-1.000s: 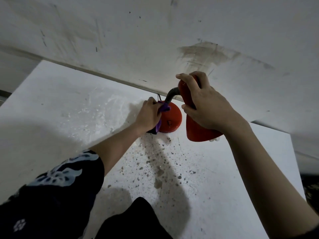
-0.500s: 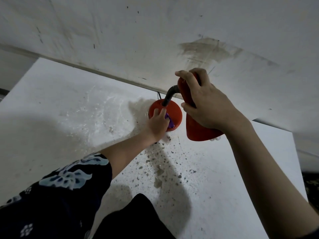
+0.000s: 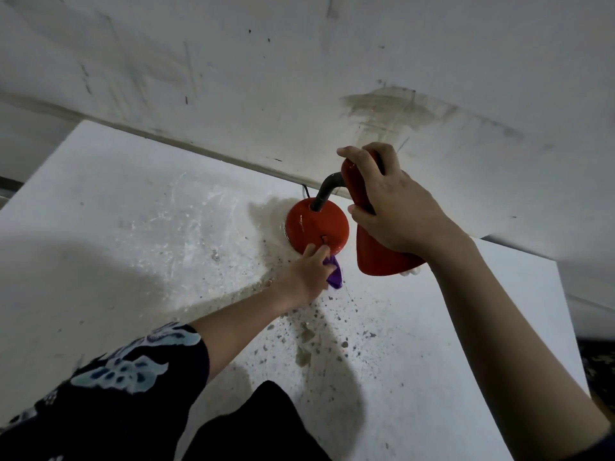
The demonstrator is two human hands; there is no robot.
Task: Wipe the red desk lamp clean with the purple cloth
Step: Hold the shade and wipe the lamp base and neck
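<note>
The red desk lamp stands near the wall on the white table (image 3: 133, 247). Its round red base (image 3: 314, 224) is wet and shiny, and a black bent neck (image 3: 324, 191) rises from it to the red cone shade (image 3: 376, 257). My right hand (image 3: 396, 211) grips the shade from above, fingers curled round its narrow top. My left hand (image 3: 309, 271) holds the bunched purple cloth (image 3: 335, 277) at the base's near edge, fingertips touching the red surface. Most of the cloth is hidden under that hand.
A stained white wall (image 3: 332, 78) runs right behind the lamp. Brown specks and crumbs (image 3: 306, 334) litter the tabletop in front of the base. A thin black cord (image 3: 305, 192) leaves the base toward the wall. The table's right edge (image 3: 565, 327) lies beyond my right arm.
My left hand slid with the cloth from the far left side of the base, across its top, down to the near edge. My right hand kept its grip on the shade.
</note>
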